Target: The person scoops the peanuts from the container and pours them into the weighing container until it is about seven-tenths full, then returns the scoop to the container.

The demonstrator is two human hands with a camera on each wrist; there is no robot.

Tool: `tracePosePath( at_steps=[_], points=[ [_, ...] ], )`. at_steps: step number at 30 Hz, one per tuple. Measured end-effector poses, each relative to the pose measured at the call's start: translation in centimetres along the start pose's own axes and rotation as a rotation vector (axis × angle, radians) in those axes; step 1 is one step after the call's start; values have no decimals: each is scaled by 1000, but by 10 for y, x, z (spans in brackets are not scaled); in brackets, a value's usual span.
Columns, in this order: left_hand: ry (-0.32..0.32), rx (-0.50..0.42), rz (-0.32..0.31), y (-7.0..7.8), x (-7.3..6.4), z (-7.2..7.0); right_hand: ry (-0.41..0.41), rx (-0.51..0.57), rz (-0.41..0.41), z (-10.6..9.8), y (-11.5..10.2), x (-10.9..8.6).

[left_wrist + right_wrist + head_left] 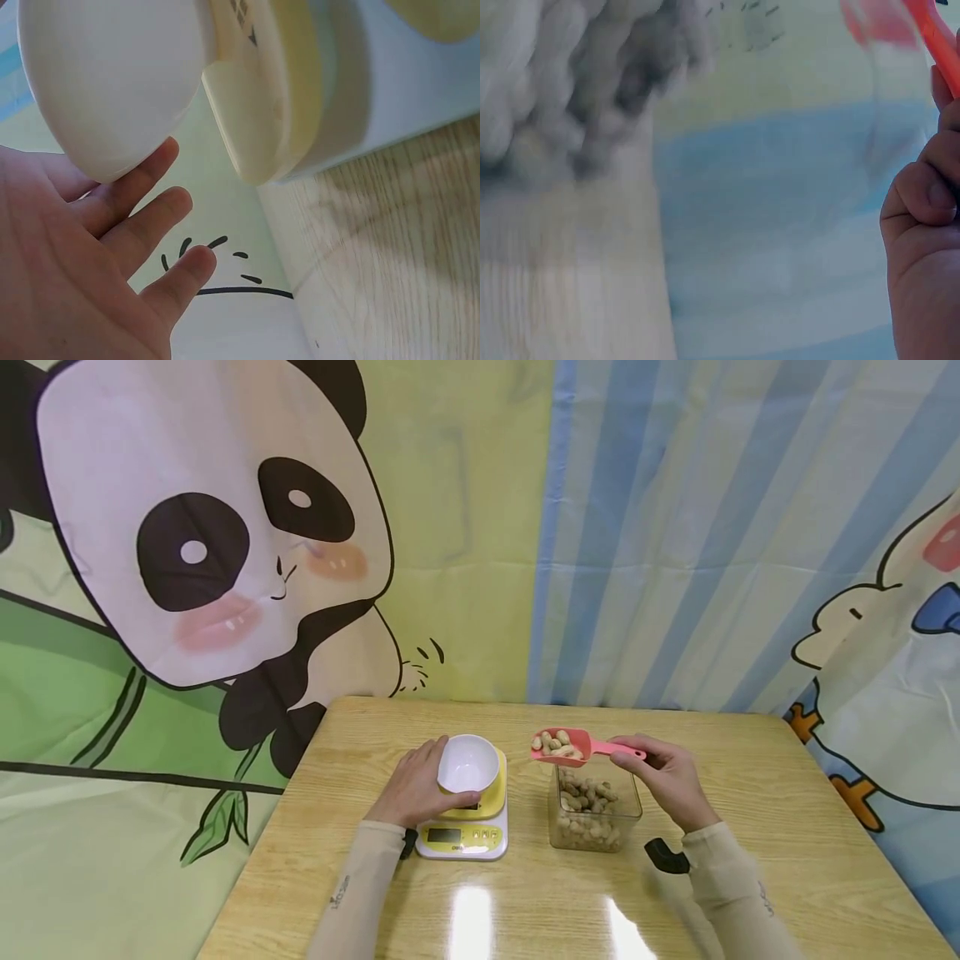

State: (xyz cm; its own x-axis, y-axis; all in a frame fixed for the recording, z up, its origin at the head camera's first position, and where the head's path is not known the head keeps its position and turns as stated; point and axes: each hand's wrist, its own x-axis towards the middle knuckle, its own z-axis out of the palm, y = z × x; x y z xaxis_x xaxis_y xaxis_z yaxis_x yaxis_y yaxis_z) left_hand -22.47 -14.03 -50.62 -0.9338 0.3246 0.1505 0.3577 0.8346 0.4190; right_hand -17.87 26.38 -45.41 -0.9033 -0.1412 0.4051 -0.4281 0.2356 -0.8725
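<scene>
Pink and carrying peanuts [555, 743], a scoop [584, 742] is hovering over the far side of the clear box [557, 828] on the bench [780, 860] in the head view; your right hand [672, 783] is grasping it, while your left hand [409, 788] is holding the white bowl [468, 766] over the yellow scale [467, 847]. In the left wrist view, you are touching the bowl's outside; in the right wrist view, you are gripping the scoop's handle [940, 46].

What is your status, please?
Left fingers holding round white bowl. Right fingers gripping pink plastic scoop, tan peanuts aboard. No obstruction between scoop and bowl.
</scene>
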Motion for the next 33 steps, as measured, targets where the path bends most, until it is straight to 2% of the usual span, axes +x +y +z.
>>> tracePosePath(
  at_steps=[8,14,24,33],
  points=[
    [7,-48,-1,4,3,-4,-33,45,-18,31,-19,17],
    [-1,-74,-9,5,6,-4,-54,53,25,51,-20,29],
    [15,-90,6,4,4,-2,-84,-39,128,68,-23,37],
    [-6,-78,-13,3,-1,-2,-140,-123,178,76,-21,41]
  ],
)
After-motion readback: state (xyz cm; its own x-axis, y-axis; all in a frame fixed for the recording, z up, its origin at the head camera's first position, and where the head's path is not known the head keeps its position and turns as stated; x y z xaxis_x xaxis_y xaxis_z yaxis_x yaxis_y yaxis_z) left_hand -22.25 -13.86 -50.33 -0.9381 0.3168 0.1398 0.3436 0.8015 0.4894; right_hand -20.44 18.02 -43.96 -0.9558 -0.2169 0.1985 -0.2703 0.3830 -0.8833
